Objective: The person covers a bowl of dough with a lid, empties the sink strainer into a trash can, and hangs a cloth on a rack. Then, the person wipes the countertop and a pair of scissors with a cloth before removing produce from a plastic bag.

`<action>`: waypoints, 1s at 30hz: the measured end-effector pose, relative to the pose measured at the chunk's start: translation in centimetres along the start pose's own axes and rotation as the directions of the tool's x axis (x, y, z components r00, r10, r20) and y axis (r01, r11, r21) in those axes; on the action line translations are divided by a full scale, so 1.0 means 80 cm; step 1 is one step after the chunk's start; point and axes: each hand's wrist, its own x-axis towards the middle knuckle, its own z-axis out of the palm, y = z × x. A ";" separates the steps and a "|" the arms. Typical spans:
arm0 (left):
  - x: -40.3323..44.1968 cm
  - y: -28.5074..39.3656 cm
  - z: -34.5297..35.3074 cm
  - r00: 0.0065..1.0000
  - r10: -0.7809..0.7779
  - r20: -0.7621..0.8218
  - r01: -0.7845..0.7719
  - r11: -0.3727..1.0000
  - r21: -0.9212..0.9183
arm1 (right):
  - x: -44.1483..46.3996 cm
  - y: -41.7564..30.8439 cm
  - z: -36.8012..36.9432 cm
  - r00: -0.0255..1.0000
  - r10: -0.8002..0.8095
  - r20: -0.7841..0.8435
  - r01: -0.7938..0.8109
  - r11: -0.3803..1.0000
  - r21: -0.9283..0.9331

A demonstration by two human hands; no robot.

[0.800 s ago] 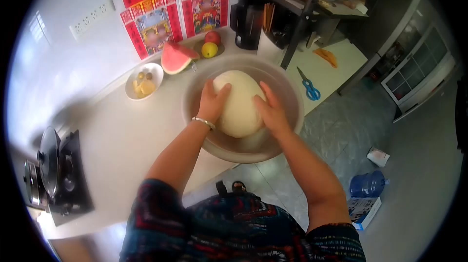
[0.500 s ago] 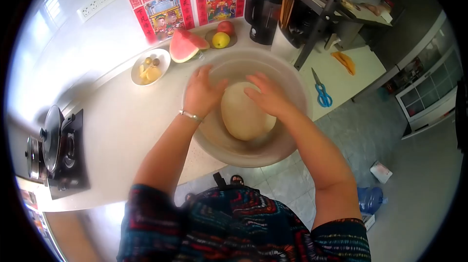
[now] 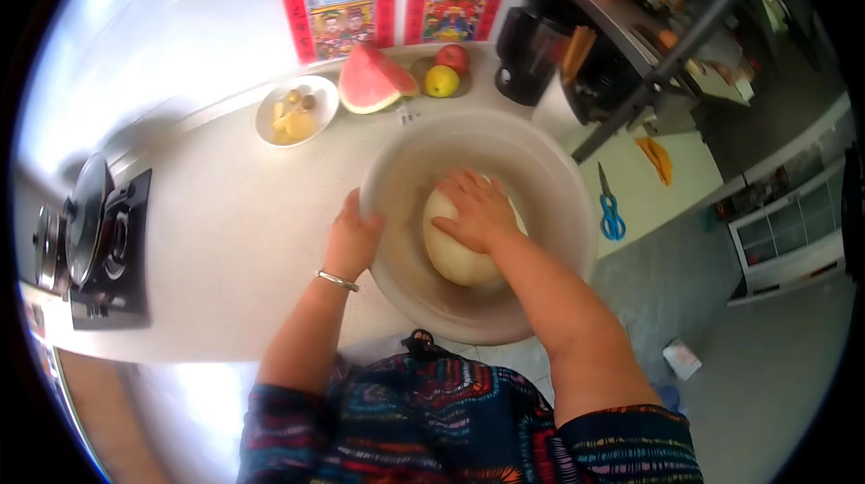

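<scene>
A large pale basin point(image 3: 563, 214) stands on the counter in front of me. Inside it lies a big rounded lump of dough point(image 3: 459, 259). My right hand point(image 3: 478, 212) rests on top of the dough, palm down with fingers spread. At the basin's left side, my left hand point(image 3: 353, 236) holds the rim, with the thumb over the inner edge and the fingers on the outer side. A bracelet point(image 3: 337, 280) circles the left wrist.
Behind the basin are a bowl of food pieces point(image 3: 297, 131), a watermelon wedge point(image 3: 374, 83), a yellow fruit point(image 3: 441, 81) and a red apple point(image 3: 453, 58). Blue-handled scissors point(image 3: 612, 218) lie at right, near a metal shelf post point(image 3: 667, 69). A stove point(image 3: 117, 254) is at far left.
My left hand has moved from above the basin's inside out to its left rim. My right hand has come down onto the dough. The camera view has shifted.
</scene>
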 end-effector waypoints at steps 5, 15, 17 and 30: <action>-0.003 -0.017 0.016 0.997 -0.004 -0.074 0.021 0.972 0.233 | 0.015 0.011 0.009 1.000 -0.022 0.018 0.021 0.999 0.043; -0.004 -0.030 -0.043 0.997 0.023 -0.068 -0.026 0.998 -0.054 | 0.006 0.005 -0.028 0.987 -0.106 -0.120 0.116 0.990 0.083; -0.021 -0.036 -0.085 0.982 -0.136 -0.128 0.108 0.973 -0.202 | -0.006 -0.008 -0.027 0.959 -0.231 -0.166 0.201 0.963 -0.178; -0.077 -0.193 -0.477 0.570 0.036 -0.821 -0.050 0.999 0.009 | -0.062 -0.111 -0.129 0.970 0.010 -0.244 0.181 0.642 0.745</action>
